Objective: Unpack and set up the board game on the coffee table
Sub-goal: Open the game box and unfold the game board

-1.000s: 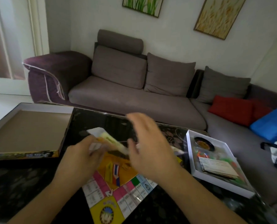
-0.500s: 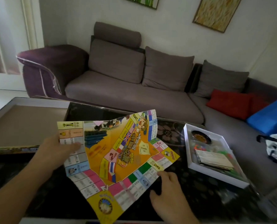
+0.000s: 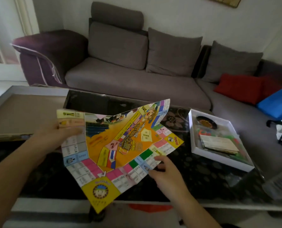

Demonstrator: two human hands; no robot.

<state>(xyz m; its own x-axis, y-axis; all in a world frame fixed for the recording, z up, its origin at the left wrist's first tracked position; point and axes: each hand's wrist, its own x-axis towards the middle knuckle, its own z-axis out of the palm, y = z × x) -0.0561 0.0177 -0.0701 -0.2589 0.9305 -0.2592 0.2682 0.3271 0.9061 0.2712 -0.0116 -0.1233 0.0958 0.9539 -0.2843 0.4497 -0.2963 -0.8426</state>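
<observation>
The folded board (image 3: 118,145) has just opened out, creased and tilted above the counter (image 3: 202,175), left hand (image 3: 57,135) fingers gripping its left edge, right hand (image 3: 166,176) fingers pinching its near-right edge; flattening comes next.

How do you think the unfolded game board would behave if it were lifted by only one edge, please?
The game board looks like thin folded paper: it bends along its creases, so it would probably flop rather than stay flat. It seems light, since the left hand and right hand support it by its edges. The far corner stands up, so it may need smoothing on the coffee table.
</observation>
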